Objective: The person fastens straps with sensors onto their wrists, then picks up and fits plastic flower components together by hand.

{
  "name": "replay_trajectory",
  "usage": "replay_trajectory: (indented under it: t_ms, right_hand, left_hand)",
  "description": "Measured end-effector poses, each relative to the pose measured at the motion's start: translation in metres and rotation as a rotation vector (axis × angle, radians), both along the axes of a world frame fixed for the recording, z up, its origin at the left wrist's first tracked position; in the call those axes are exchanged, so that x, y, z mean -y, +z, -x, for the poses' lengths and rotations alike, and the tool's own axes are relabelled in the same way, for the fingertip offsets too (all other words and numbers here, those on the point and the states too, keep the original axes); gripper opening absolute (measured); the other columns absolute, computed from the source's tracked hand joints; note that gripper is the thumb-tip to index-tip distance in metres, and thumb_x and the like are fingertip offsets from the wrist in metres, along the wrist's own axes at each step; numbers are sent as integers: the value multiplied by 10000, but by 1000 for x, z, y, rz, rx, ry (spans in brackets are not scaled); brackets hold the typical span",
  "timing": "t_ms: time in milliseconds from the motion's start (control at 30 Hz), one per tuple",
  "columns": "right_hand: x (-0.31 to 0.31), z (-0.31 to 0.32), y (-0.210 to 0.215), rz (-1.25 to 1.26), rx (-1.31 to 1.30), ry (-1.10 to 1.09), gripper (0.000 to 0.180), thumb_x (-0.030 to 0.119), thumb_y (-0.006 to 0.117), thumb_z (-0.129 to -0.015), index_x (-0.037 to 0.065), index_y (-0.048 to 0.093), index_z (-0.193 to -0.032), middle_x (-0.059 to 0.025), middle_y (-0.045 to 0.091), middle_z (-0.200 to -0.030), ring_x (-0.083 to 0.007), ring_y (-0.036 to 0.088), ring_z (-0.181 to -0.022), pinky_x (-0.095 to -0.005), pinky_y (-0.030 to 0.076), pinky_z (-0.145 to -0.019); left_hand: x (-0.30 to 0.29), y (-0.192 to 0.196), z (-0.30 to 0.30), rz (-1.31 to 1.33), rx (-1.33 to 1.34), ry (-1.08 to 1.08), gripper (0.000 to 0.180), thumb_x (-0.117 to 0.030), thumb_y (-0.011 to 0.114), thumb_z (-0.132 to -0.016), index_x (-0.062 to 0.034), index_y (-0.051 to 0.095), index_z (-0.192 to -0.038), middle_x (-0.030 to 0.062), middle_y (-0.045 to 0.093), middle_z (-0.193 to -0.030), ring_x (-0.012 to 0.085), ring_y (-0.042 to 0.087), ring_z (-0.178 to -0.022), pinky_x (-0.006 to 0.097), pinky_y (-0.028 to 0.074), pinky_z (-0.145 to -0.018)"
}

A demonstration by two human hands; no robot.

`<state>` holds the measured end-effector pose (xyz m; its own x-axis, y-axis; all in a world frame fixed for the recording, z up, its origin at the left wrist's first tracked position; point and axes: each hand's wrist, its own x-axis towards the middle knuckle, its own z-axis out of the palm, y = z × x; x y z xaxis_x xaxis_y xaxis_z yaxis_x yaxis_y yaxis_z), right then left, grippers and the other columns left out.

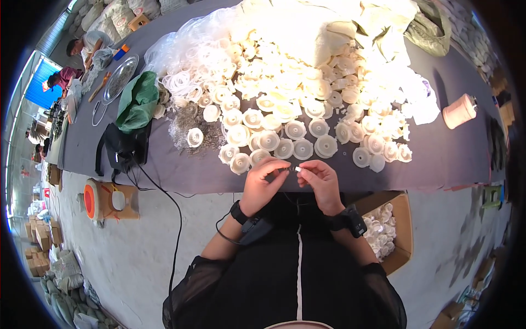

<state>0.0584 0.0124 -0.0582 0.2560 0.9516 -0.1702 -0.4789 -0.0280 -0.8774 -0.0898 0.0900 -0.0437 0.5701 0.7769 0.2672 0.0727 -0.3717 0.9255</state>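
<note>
My left hand (262, 185) and my right hand (322, 181) meet just in front of the table's near edge. Together they pinch a small piece (293, 169), dark on the left and white on the right. Its exact shape is too small to tell. Just beyond my fingers, several white fabric flowers (285, 147) lie in rows on the grey table (181, 170). A large heap of the same white flowers (296, 71) fills the table's middle. Both wrists wear black bands, and a cable hangs from the left one.
A cardboard box (402, 219) with white flowers sits by my right knee. A pink thread cone (459, 111) stands far right. A black bag (123, 147), a green bag (137, 101) and a pile of small metal bits (189, 129) lie left. Other people work at far left.
</note>
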Motion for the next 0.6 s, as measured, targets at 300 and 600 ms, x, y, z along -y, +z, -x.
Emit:
replay_trajectory:
  t_ms: [300, 600]
  right_hand:
    - [3, -7, 1, 21, -95, 2, 133, 65, 580, -811, -8, 580, -922, -62, 612, -770, -104, 575, -662, -216, 473, -613]
    - [4, -9, -1, 108, -51, 73, 125, 68, 581, -811, -5, 578, -913, -59, 613, -777, -103, 579, -673, -221, 483, -618]
  left_hand:
    - [5, 0, -5, 73, 19, 24, 235, 61, 600, -725, -48, 632, -931, 43, 574, -875, 93, 532, -720, 200, 428, -626]
    - [5, 2, -7, 44, -2, -38, 236, 61, 589, -736, -39, 628, -945, 45, 584, -892, 96, 540, -759, 206, 437, -643]
